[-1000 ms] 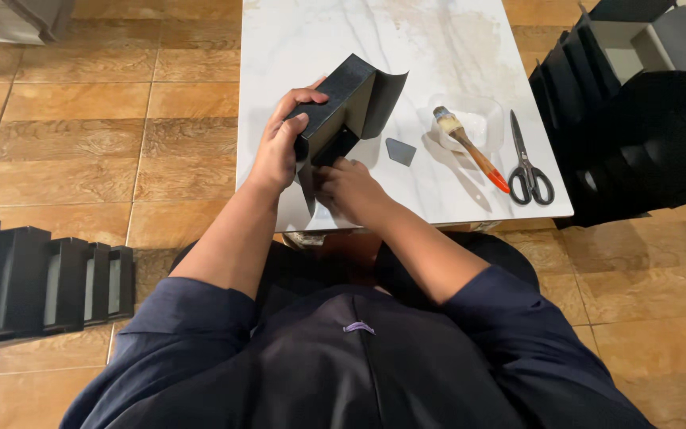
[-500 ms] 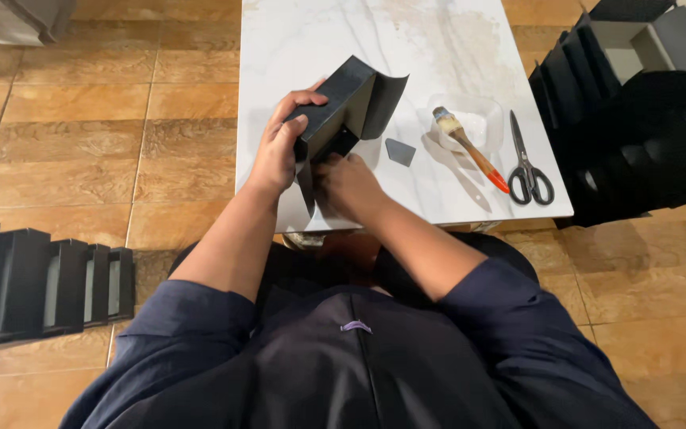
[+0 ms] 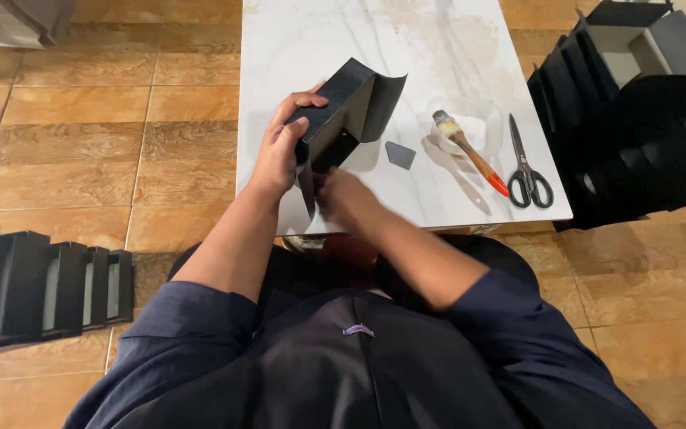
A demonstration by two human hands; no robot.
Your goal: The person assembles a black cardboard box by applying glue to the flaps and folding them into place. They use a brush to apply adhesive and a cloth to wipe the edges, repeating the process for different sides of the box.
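A black paper-covered box (image 3: 348, 111) is held tilted over the near left part of a white marble table (image 3: 438, 48). My left hand (image 3: 281, 147) grips its left side, fingers curled over the top edge. My right hand (image 3: 344, 199) is blurred just below the box, its fingers pressing on a loose black paper flap at the box's lower edge. A small black paper offcut (image 3: 399, 154) lies on the table right of the box.
A brush with an orange handle (image 3: 470, 151) rests in a clear plastic dish (image 3: 478, 119); black-handled scissors (image 3: 527, 167) lie beside it. Stacks of black boxes stand on the tiled floor at the left (image 3: 41, 290) and at the right (image 3: 637, 135).
My right hand has slid slightly down and left along the box's lower flap. The box and my left hand have hardly moved.
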